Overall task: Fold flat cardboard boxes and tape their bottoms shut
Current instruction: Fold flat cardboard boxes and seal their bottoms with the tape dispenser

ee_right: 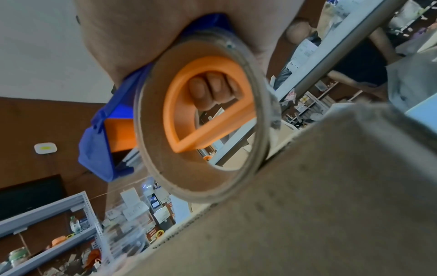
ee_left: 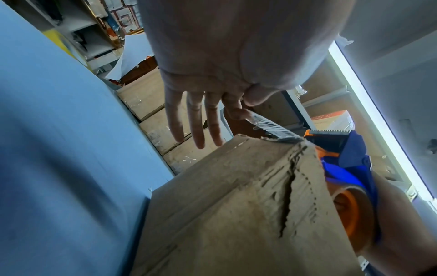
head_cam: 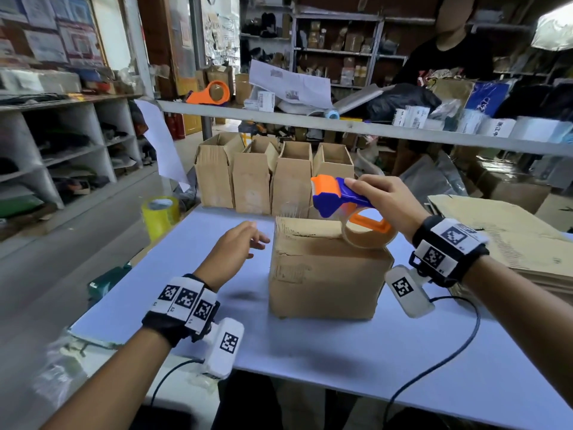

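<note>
A folded cardboard box [head_cam: 322, 271] stands on the pale blue table [head_cam: 186, 305], closed flaps facing up. My right hand [head_cam: 384, 200] grips the handle of a blue and orange tape dispenser [head_cam: 338, 193], held tilted over the box's top far edge, its clear tape roll [head_cam: 369, 237] resting at the top right corner. In the right wrist view my fingers [ee_right: 212, 91] curl through the orange handle [ee_right: 201, 104]. A loose tape end [ee_left: 274, 128] sticks out past the box's [ee_left: 236, 205] far top edge. My left hand [head_cam: 242, 243] hovers open left of the box, fingers [ee_left: 196, 121] straight, touching nothing.
Several folded boxes [head_cam: 273, 178] stand in a row at the table's back edge. A yellow tape roll [head_cam: 161, 212] sits at the left. A stack of flat cardboard [head_cam: 511, 243] lies at the right. A person in black [head_cam: 449, 54] stands behind the shelf rail [head_cam: 341, 122].
</note>
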Demonstrator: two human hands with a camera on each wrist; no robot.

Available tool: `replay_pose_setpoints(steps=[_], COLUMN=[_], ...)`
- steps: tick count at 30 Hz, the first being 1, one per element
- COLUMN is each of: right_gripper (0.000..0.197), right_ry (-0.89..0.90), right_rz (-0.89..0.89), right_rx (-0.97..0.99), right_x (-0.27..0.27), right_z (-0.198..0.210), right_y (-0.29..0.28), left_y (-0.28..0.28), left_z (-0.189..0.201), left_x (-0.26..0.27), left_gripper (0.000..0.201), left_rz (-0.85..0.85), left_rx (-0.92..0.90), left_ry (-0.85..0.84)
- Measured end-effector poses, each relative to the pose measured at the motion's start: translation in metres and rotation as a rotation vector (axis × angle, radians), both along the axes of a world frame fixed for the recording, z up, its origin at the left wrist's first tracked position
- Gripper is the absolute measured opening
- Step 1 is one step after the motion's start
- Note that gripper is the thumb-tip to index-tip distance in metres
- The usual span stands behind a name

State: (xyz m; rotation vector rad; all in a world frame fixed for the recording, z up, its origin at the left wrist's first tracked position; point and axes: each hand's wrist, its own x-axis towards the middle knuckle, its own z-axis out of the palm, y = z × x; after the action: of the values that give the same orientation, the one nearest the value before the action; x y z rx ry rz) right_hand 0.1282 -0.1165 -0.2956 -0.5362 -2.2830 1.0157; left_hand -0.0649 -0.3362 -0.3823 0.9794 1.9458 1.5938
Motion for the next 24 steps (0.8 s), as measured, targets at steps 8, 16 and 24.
replay_pose_setpoints(steps=[8,16,24], right_gripper=[0.036,0.034,0.035], right_ry=[-0.025,-0.045,-0.063], right_rz=[0.022,0.017,0.014], right_rx=[0.023,0.042,0.052], right_x=[0.000,-0.007,-0.005], right_z=[0.000,0.000,0.001], right_y=[-0.004,-0.005,-0.006], left_y=[0.008,0.005,-0.002], left_z=[-0.011,-0.016,-0.009], left_x=[0.003,0.012,-0.001], left_gripper=[0.038,0.036,0.041], left_rz=[0.066,0.061,0.125], left_rx=[-0.172,-0.287,-0.273], left_ry=[0.175,0.389,0.511])
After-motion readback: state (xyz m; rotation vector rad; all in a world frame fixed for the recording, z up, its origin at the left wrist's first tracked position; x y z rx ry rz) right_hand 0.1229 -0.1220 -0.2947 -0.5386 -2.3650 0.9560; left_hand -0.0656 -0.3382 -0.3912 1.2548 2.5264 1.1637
